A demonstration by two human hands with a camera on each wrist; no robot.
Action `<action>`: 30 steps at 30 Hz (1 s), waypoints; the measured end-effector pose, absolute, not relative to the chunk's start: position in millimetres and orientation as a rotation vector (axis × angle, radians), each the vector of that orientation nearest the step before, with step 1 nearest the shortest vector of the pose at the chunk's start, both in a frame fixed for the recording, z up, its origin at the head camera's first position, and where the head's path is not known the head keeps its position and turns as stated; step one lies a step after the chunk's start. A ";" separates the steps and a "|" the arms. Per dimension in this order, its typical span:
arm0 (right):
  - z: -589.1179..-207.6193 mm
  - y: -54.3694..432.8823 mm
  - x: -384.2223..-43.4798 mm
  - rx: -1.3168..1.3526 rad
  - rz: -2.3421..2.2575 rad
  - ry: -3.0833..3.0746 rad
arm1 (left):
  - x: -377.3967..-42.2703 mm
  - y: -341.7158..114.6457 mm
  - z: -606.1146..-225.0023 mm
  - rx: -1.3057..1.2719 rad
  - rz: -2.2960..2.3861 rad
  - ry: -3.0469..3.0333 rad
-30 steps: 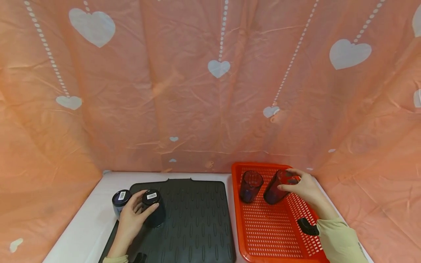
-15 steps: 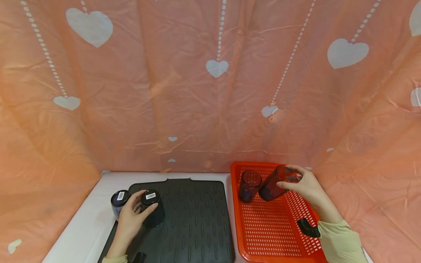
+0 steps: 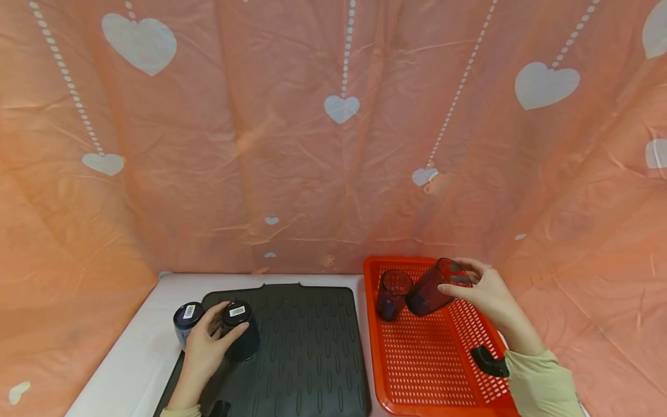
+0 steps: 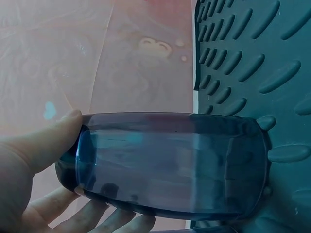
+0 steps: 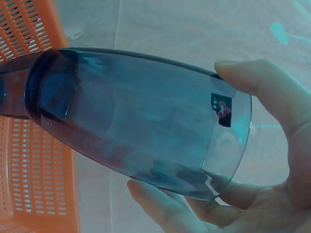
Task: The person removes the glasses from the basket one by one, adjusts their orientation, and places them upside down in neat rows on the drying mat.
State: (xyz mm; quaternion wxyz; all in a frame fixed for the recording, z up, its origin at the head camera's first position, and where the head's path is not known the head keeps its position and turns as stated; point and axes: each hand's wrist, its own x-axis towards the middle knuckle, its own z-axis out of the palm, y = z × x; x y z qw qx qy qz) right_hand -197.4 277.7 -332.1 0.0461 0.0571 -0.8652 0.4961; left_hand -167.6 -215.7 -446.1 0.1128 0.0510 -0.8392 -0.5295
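Observation:
With thumb and fingers around its base end, my left hand (image 3: 204,346) grips a dark translucent drinking glass (image 3: 242,343). That glass stands upside down on the black ribbed mat (image 3: 307,341), a barcode label on its upturned base. Just left of the hand is a second upturned glass (image 3: 186,315), partly hidden. My right hand (image 3: 486,294) holds another drinking glass (image 3: 431,291) near its rim, tilted with its base down to the left, over the red basket (image 3: 380,370). The right wrist view shows a small dark sticker on this held glass (image 5: 146,121). Beside it, one more glass (image 3: 392,295) stands in the basket.
The mat and the perforated basket lie side by side on a white table (image 3: 130,353). An orange curtain (image 3: 292,145) with pale hearts hangs close behind and at both sides. The basket's raised rim surrounds the glass inside.
My right hand has lifted its glass a little and tilted it further, its base swinging left toward the glass standing in the basket. The left hand stays on its glass.

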 end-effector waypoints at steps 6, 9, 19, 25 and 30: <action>-325.9 276.3 -193.6 0.191 1.536 -2.636 | -166.8 -215.1 -443.3 0.142 -1.520 -2.474; -323.1 273.6 -191.6 0.198 1.531 -2.635 | -166.5 -214.8 -442.4 0.141 -1.515 -2.472; -324.3 263.7 -191.2 0.279 1.673 -2.546 | -166.5 -211.1 -443.8 0.152 -1.465 -2.389; -325.9 256.2 -191.2 0.237 1.690 -2.592 | -166.2 -210.0 -444.9 0.168 -1.457 -2.359; -330.7 245.8 -192.9 0.278 1.769 -2.552 | -165.4 -209.2 -444.4 0.183 -1.457 -2.341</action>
